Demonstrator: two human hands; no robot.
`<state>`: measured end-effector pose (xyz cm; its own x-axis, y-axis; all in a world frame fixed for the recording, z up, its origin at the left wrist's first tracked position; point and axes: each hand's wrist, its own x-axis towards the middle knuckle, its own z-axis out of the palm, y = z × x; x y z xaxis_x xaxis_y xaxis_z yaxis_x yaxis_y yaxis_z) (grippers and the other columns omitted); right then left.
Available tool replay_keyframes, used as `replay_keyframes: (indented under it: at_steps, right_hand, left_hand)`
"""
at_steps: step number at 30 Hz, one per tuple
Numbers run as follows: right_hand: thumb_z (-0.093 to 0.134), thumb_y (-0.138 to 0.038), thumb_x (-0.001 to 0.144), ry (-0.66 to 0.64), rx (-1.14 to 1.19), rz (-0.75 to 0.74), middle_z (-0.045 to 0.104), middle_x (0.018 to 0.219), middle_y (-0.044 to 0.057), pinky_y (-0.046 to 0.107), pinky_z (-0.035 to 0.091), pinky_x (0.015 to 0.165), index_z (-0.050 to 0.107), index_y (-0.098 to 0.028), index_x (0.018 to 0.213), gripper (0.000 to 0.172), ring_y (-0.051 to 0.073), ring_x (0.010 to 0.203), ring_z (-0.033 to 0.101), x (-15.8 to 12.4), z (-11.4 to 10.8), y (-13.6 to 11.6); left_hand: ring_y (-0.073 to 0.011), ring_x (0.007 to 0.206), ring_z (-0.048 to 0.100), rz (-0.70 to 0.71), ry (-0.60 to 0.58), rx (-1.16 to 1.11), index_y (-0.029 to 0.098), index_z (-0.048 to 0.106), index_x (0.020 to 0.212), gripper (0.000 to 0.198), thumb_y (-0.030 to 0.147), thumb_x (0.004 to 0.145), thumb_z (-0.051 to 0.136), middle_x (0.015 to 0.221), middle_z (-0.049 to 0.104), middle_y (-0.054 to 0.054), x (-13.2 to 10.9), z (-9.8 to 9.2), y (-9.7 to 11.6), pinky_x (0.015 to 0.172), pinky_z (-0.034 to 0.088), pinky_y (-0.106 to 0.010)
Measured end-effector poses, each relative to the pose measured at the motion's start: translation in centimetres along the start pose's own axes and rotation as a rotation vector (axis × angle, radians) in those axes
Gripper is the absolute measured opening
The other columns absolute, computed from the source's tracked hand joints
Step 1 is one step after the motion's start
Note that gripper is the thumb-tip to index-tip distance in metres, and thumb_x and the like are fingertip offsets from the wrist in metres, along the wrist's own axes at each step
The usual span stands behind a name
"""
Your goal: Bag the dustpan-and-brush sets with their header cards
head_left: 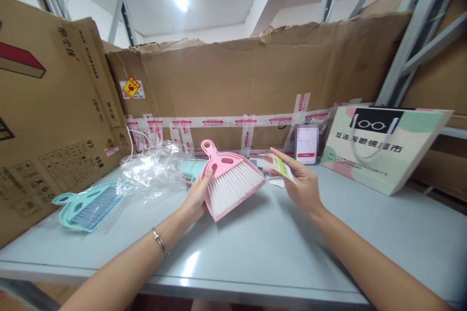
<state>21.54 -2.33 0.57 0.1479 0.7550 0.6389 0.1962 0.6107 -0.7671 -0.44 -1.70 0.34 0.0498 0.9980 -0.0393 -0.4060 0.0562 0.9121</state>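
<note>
My left hand (197, 198) grips the lower edge of a pink mini dustpan with a white-bristled brush (226, 180) nested in it, holding it tilted above the grey table (255, 248). My right hand (302, 182) is raised beside the pink dustpan. Its fingers pinch a small yellow-green and white card (282, 167). A teal dustpan and brush set (87, 205) lies in clear wrap at the left of the table. Behind the pink set lies another teal dustpan (191, 169), partly hidden.
Crumpled clear plastic wrap (153, 170) lies between the teal set and the pink one. Taped cardboard walls (255, 87) close off the back and left. A printed paper bag (383, 148) leans at the right. A white phone (306, 144) stands against the back wall.
</note>
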Motion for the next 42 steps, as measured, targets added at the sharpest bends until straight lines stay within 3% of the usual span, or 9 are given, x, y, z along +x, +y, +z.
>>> replay_keyframes:
  at_steps: [8, 13, 15, 19, 21, 26, 32, 36, 42]
  right_hand:
    - [0.044, -0.046, 0.079, -0.088, 0.354, 0.099, 0.060, 0.119, 0.007, 0.041, 0.044, 0.092, 0.065, -0.020, 0.102, 0.040, 0.025, 0.114, 0.051, 0.9, -0.3, -0.6]
    - [0.067, -0.038, 0.065, -0.116, 0.326, 0.403, 0.071, 0.081, 0.004, 0.029, 0.051, 0.064, 0.060, -0.019, 0.085, 0.028, 0.017, 0.071, 0.066, 1.9, -0.3, -1.4]
    - [0.069, -0.036, 0.063, -0.336, 0.274, 0.435, 0.068, 0.067, -0.001, 0.024, 0.046, 0.051, 0.053, -0.021, 0.094, 0.039, 0.013, 0.055, 0.061, 2.1, -0.5, -2.4]
    - [0.065, -0.031, 0.066, -1.171, 0.014, 0.501, 0.065, 0.062, -0.005, 0.020, 0.038, 0.044, 0.042, -0.022, 0.106, 0.047, 0.010, 0.048, 0.054, 2.6, 0.1, -5.4]
    - [0.066, -0.024, 0.064, -1.328, -0.270, 0.383, 0.064, 0.061, -0.005, 0.019, 0.034, 0.044, 0.050, -0.022, 0.093, 0.033, 0.010, 0.049, 0.052, 2.9, 1.4, -6.5]
    - [0.066, -0.024, 0.060, -1.042, -0.770, -0.040, 0.053, 0.056, -0.004, 0.022, 0.024, 0.042, 0.048, -0.020, 0.056, 0.019, 0.010, 0.050, 0.043, 3.5, 4.6, -5.6]
    - [0.068, -0.028, 0.058, -0.859, -0.844, -0.027, 0.053, 0.058, -0.003, 0.023, 0.024, 0.047, 0.046, -0.021, 0.056, 0.024, 0.012, 0.055, 0.045, 3.5, 5.1, -3.3]
    - [0.062, -0.035, 0.065, -0.772, -0.725, -0.042, 0.054, 0.064, -0.002, 0.024, 0.030, 0.052, 0.046, -0.021, 0.064, 0.021, 0.013, 0.059, 0.047, 3.4, 4.6, -3.1]
    - [0.048, -0.016, 0.059, 0.111, -0.267, -0.033, 0.036, 0.062, -0.002, 0.027, 0.031, 0.055, 0.031, -0.022, 0.054, 0.019, 0.014, 0.060, 0.037, 2.6, 1.1, 0.1]
  left_hand:
    - [-0.0264, 0.095, 0.062, -0.027, 0.002, 0.019, 0.018, 0.064, 0.097, 0.036, 0.039, 0.069, 0.067, 0.097, 0.070, -0.008, 0.0, 0.2, -0.1, 0.082, 0.049, -0.035]
    - [-0.0265, 0.097, 0.061, -0.035, 0.021, 0.062, 0.020, 0.062, 0.102, 0.040, 0.041, 0.068, 0.068, 0.102, 0.068, -0.008, 0.0, 0.0, -0.3, 0.082, 0.048, -0.035]
    - [-0.0258, 0.095, 0.062, -0.043, 0.002, 0.075, 0.020, 0.062, 0.104, 0.042, 0.043, 0.069, 0.067, 0.102, 0.068, -0.008, 0.1, -0.2, -0.4, 0.080, 0.048, -0.035]
    - [-0.0237, 0.086, 0.063, -0.031, -0.051, 0.084, 0.020, 0.061, 0.104, 0.043, 0.044, 0.069, 0.066, 0.097, 0.069, -0.007, 0.1, -0.2, -0.6, 0.075, 0.049, -0.033]
    - [-0.0222, 0.083, 0.064, -0.013, -0.051, 0.086, 0.019, 0.061, 0.102, 0.041, 0.043, 0.070, 0.066, 0.096, 0.069, -0.007, 0.1, -0.2, -0.7, 0.073, 0.049, -0.031]
    - [-0.0213, 0.076, 0.065, -0.033, -0.116, 0.043, 0.019, 0.062, 0.097, 0.036, 0.044, 0.071, 0.064, 0.087, 0.070, -0.006, -0.1, 0.0, -0.5, 0.074, 0.049, -0.034]
    - [-0.0237, 0.086, 0.064, 0.036, -0.263, 0.135, 0.019, 0.058, 0.107, 0.047, 0.035, 0.065, 0.072, 0.096, 0.069, -0.008, 0.0, -0.7, -0.6, 0.081, 0.047, -0.036]
    - [-0.0245, 0.094, 0.061, 0.166, -0.230, 0.252, 0.017, 0.057, 0.108, 0.052, 0.021, 0.059, 0.076, 0.104, 0.066, -0.009, 0.3, -1.1, -0.9, 0.083, 0.047, -0.034]
    - [-0.0269, 0.093, 0.062, 0.121, -0.207, 0.162, 0.016, 0.056, 0.109, 0.052, 0.021, 0.060, 0.075, 0.103, 0.067, -0.011, 0.2, -1.0, -0.7, 0.081, 0.049, -0.038]
